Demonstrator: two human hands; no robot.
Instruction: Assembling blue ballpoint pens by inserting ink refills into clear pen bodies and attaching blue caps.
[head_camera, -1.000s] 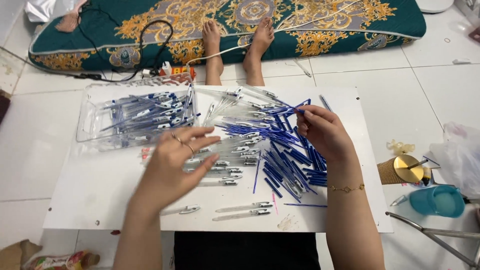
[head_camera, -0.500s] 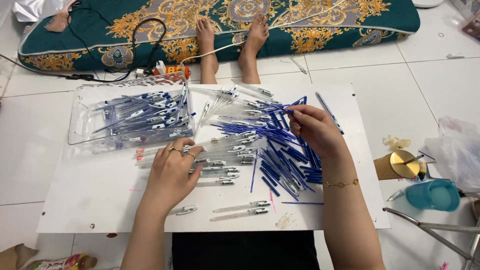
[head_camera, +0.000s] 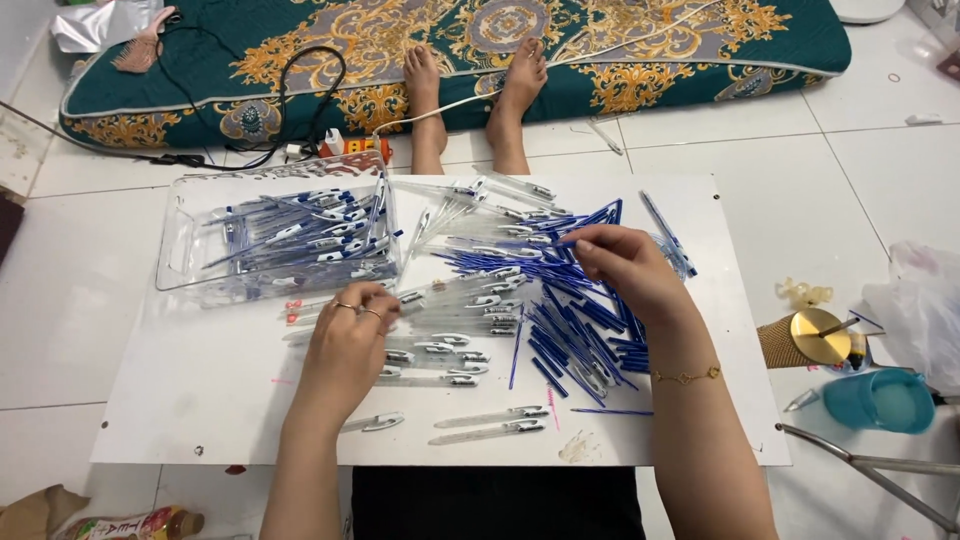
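Head view shows my left hand (head_camera: 350, 345) lying fingers-down on the row of clear pen barrels (head_camera: 440, 330), fingertips curled together on one barrel. My right hand (head_camera: 625, 268) pinches a blue refill (head_camera: 560, 243) above the heap of blue refills (head_camera: 570, 320). Both piles lie on the white board (head_camera: 200, 400), with a clear tray (head_camera: 280, 240) of assembled pens beside my left hand.
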